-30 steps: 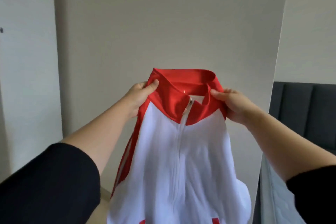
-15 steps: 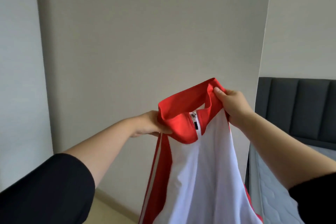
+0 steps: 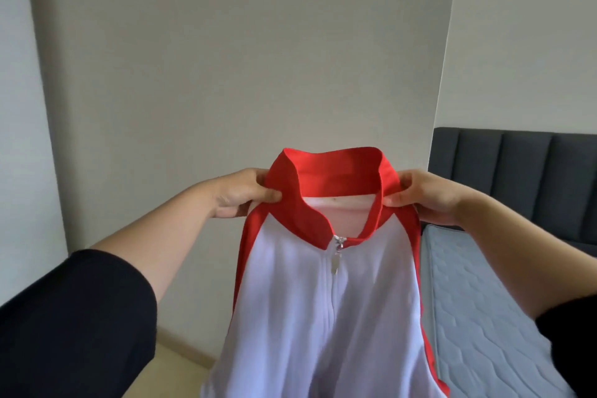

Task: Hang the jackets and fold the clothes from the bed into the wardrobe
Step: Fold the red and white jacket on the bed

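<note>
We are holding the jacket (image 3: 326,307) up in front of us, chest-high, with both arms out, black sleeves nearest the camera at the lower corners

Left hand (image 3: 240,192) is pinching the red collar (image 3: 336,173) at its left side, thumb on our side of the fabric, fingers curled behind; nothing else in it. Right hand (image 3: 423,195) is doing the same at the right side of the collar, thumb forward, fingers wrapped behind the shoulder seam

Both grips are sitting at about the same height, so the collar is running level between them and the jacket's long axis is dropping straight down from the hands, out of view at the bottom. The zip (image 3: 337,252) is hanging midway between the two hands, done up nearly to the collar, facing us. Neither hand is clearly nearer; the load looks evenly shared

Beyond the jacket, to the right, the bed (image 3: 484,317) is showing a bare quilted mattress with a dark padded headboard (image 3: 523,178) behind it. Furthest off, a plain wall (image 3: 242,58). No hanger or wardrobe in view, so we are judging the hanging step not yet begun: the shoulders lie just below each grip, where a hanger would need to enter
</note>
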{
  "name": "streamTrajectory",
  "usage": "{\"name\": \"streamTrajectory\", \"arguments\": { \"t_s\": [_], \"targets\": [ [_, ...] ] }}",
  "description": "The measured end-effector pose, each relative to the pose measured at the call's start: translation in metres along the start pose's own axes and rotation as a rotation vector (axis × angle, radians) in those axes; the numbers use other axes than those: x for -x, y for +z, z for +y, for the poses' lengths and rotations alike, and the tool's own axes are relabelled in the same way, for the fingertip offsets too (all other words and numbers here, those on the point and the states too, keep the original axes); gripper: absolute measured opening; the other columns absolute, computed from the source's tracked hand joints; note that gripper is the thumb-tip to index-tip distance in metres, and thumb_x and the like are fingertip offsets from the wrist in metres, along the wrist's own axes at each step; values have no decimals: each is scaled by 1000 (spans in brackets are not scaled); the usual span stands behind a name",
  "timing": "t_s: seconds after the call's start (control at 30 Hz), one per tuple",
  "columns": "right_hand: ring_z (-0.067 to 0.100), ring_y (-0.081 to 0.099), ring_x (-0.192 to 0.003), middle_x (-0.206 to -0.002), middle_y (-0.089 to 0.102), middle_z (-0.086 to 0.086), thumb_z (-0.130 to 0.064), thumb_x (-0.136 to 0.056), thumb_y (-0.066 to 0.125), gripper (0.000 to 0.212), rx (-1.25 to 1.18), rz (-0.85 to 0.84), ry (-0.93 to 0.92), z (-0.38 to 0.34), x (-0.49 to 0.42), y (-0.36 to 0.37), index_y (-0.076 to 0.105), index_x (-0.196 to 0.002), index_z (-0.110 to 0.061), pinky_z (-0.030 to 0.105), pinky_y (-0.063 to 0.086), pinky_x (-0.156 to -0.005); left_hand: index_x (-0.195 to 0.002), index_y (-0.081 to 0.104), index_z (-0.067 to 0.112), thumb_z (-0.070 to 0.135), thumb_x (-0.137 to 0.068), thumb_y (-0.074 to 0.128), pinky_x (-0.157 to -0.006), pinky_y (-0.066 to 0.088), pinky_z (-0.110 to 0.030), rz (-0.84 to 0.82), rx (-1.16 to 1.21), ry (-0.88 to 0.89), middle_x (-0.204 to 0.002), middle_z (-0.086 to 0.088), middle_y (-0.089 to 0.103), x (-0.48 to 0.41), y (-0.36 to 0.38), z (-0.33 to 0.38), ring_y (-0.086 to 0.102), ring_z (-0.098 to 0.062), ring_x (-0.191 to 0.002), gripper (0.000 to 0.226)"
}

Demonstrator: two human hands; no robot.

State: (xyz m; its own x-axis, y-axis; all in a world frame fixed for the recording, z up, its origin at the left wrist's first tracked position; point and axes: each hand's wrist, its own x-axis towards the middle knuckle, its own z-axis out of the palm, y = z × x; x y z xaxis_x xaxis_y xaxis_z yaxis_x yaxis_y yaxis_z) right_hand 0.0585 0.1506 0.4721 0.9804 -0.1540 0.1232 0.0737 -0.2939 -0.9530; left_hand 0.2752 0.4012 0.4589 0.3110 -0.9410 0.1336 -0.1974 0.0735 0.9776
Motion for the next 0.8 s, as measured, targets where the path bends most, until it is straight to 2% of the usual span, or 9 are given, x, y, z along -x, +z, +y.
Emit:
{"name": "streamTrajectory", "arguments": {
  "t_s": [0.07, 0.1, 0.17, 0.23, 0.3, 0.4, 0.5, 0.63, 0.8],
  "targets": [
    [27, 70, -87, -98, 72, 19, 10, -73, 64, 32, -9, 49, -1, 7, 3, -5, 66, -104, 6, 30, 57, -73, -108, 63, 8, -7, -62, 78, -90, 53, -42, -45, -158, -72, -101, -9, 71, 2, -4, -1, 69, -23, -91, 51],
    [27, 70, -87, -98, 72, 19, 14, -76, 58, 29, -17, 67, -6, 11, 3, -5, 67, -102, 5, 30, 57, -74, -110, 63, 8, -13, -68, 68, -93, 50, -43, -31, -192, -78, -104, -7, 71, 3, -5, -1, 68, -24, -94, 47],
    [24, 71, -85, -95, 73, 16, 17, -82, 53, 28, 8, 101, -6, 17, 0, -2, 69, -98, 1, 28, 57, -73, -110, 62, 8, -21, -77, 55, -93, 48, -44, -6, -192, -55, -103, -5, 71, 2, -6, -2, 67, -23, -95, 45],
    [20, 71, -80, -89, 74, 11, 13, -87, 53, 24, 79, 139, -11, 21, -3, 2, 69, -97, -2, 25, 57, -70, -108, 63, 9, -23, -80, 50, -85, 54, -42, -1, -186, -47, -99, -3, 72, 1, -7, -2, 68, -21, -89, 44],
    [17, 71, -78, -88, 74, 9, 5, -89, 57, 18, 171, 183, -30, 23, -6, 6, 69, -100, -2, 25, 58, -71, -105, 65, 9, -22, -82, 50, -73, 60, -33, -7, -230, -82, -97, -4, 73, 1, -8, -2, 70, -18, -85, 41],
    [19, 71, -80, -94, 73, 13, -7, -90, 61, 12, 231, 194, -19, 24, -7, 9, 71, -97, -8, 28, 59, -75, -106, 66, 7, -18, -84, 52, -79, 58, -31, -23, -330, -137, -102, -9, 72, 4, -10, -4, 70, -21, -89, 36],
    [23, 71, -84, -97, 72, 17, -14, -82, 65, 15, 110, 83, 24, 23, -3, 9, 73, -94, -9, 31, 58, -74, -103, 67, 7, -17, -84, 54, -80, 58, -32, 4, -364, -152, -101, -11, 72, 7, -12, -7, 71, -22, -89, 32],
    [29, 69, -95, -105, 70, 18, -2, -81, 63, 22, 12, -169, 42, 23, 8, 4, 73, -100, -6, 32, 56, -79, -103, 68, 11, -10, -87, 56, -92, 52, -40, 78, -401, -153, -109, -15, 70, 7, -16, -12, 67, -30, -100, 28],
    [24, 68, -97, -106, 71, 12, 2, -91, 49, 32, -18, -55, -29, 35, 7, 1, 76, -100, -12, 30, 55, -83, -105, 67, 15, -8, -91, 52, -83, 56, -26, 59, -281, -70, -105, -5, 72, 7, -16, -16, 69, -17, -92, 31]
  ]
}}
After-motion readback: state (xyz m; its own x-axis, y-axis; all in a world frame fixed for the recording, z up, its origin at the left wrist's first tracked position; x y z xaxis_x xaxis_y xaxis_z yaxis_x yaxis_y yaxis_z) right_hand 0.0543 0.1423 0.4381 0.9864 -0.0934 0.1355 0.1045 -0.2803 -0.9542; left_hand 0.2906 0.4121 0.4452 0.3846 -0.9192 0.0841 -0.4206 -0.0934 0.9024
